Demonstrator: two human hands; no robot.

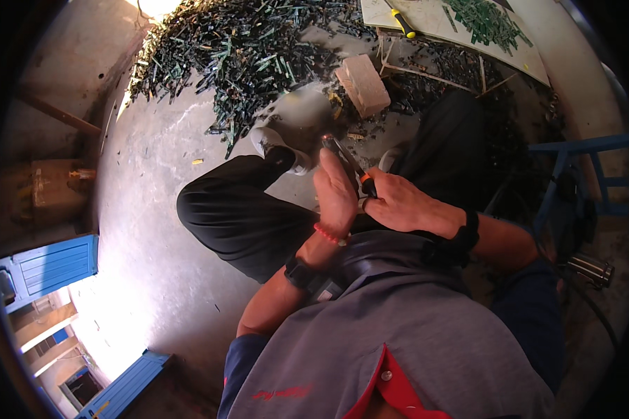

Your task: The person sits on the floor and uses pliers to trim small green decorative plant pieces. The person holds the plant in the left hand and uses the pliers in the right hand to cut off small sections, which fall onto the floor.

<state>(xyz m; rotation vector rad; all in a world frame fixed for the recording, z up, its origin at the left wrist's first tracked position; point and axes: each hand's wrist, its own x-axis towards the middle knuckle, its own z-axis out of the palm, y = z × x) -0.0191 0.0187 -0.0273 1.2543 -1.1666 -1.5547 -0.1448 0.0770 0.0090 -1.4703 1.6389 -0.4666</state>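
In front of my lap, my right hand (409, 204) is closed round a tool with an orange and black handle (367, 186). Its narrow shaft slants up and left, alongside my left hand. My left hand (336, 192) wears a red bead bracelet and points away from me, its fingers drawn together. A small dark piece with a reddish glint (328, 140) shows at those fingertips; its kind is unclear, and most of the left palm is hidden. Both hands are close together above the floor, between my bent knees.
A large heap of dark green and black strips (251, 63) covers the floor ahead. A pale brick-like block (365, 85) sits beside it. Far right, a board (461, 35) carries green strips (489, 24) and a yellow-handled tool (403, 24). A blue metal frame (587, 146) stands right.
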